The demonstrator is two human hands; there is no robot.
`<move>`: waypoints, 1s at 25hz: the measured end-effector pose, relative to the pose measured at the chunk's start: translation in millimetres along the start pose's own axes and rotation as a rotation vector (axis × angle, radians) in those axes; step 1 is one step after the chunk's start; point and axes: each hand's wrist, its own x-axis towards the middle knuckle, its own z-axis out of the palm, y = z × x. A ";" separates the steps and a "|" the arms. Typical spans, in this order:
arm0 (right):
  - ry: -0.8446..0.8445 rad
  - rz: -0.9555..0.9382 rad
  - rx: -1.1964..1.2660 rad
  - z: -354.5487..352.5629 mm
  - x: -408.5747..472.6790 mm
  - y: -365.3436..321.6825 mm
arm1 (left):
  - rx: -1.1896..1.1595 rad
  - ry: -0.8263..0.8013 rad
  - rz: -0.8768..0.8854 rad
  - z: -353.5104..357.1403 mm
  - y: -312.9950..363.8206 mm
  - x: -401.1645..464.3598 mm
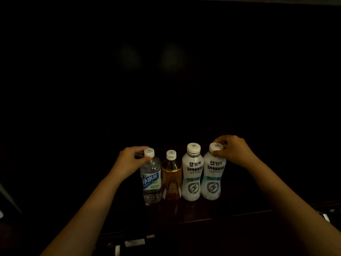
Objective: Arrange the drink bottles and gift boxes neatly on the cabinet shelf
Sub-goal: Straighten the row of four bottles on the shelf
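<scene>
A row of bottles stands upright near the front of a dark wooden shelf (239, 212). From left to right: a clear water bottle (151, 180) with a blue and green label, an amber tea bottle (171, 179), and two white milky drink bottles (191, 172) (213, 174). My left hand (130, 160) grips the neck of the clear water bottle just under its white cap. The fingers of my right hand (234, 150) close around the cap of the rightmost white bottle. No gift boxes are visible.
The cabinet interior behind the bottles is very dark and nothing can be made out there. The shelf's front edge (184, 221) runs below the bottles. Pale objects (134, 242) lie below the shelf at the bottom, with another at the far right (325, 217).
</scene>
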 end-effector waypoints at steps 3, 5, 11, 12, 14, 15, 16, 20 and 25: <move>0.000 0.001 0.021 1.0 -1.6 0.5 | 0.000 0.014 -0.002 1.7 1.4 -2.8; 0.010 -0.002 0.032 1.6 -3.4 1.1 | 0.012 0.026 0.002 3.2 2.9 -4.1; -0.013 -0.066 0.011 -0.5 -6.2 4.5 | 0.081 -0.043 -0.049 -1.8 9.5 -5.4; -0.002 -0.077 -0.015 -2.7 -7.5 3.1 | 0.083 -0.055 -0.055 -3.5 10.8 -7.4; 0.084 -0.118 -0.078 -6.2 -10.7 -3.7 | 0.103 -0.061 -0.067 -8.7 13.8 -13.5; 0.141 -0.156 -0.095 -7.1 -12.6 -9.2 | 0.132 -0.070 -0.080 -11.7 16.4 -16.4; 0.180 -0.213 -0.098 -7.5 -13.4 -18.3 | 0.177 -0.079 -0.097 -15.9 19.3 -19.9; 0.108 -0.480 -0.019 7.0 -16.8 -79.4 | 0.348 -0.144 -0.114 -51.1 38.4 -42.8; -0.089 -0.626 0.018 46.3 -39.8 -151.8 | 0.282 -0.198 -0.125 -125.9 50.8 -95.7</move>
